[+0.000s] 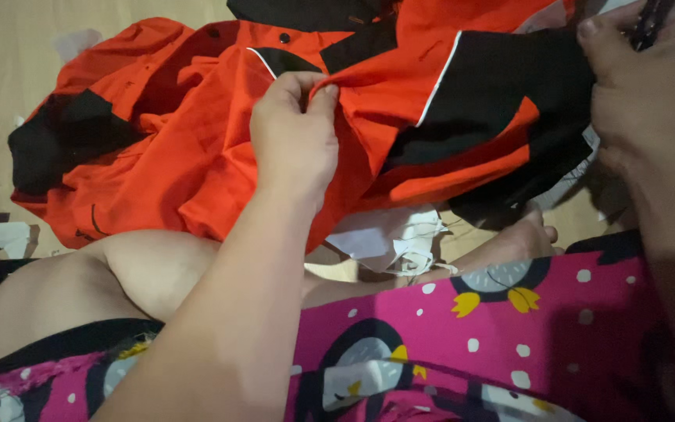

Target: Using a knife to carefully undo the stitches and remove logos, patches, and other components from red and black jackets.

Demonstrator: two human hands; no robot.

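Left hand (294, 133): thumb and fingers pinched on a fold of the orange-red cloth garment with black panels and white piping (197, 133), near a black-edged flap at its top centre. Garment lies bunched on the pale wooden floor (9, 47), spread from left to upper right, partly draped over the person's legs.

Right hand (650, 101): at the right edge, very close to camera and blurred. Fingers curled around a dark slim object (651, 22) at the top corner; can't tell what it is. Hand sits against the garment's black panel on the right.

White fabric scraps (392, 238) lie under the garment's lower edge. Pink patterned fabric with white dots (509, 328) covers the lap in the foreground.
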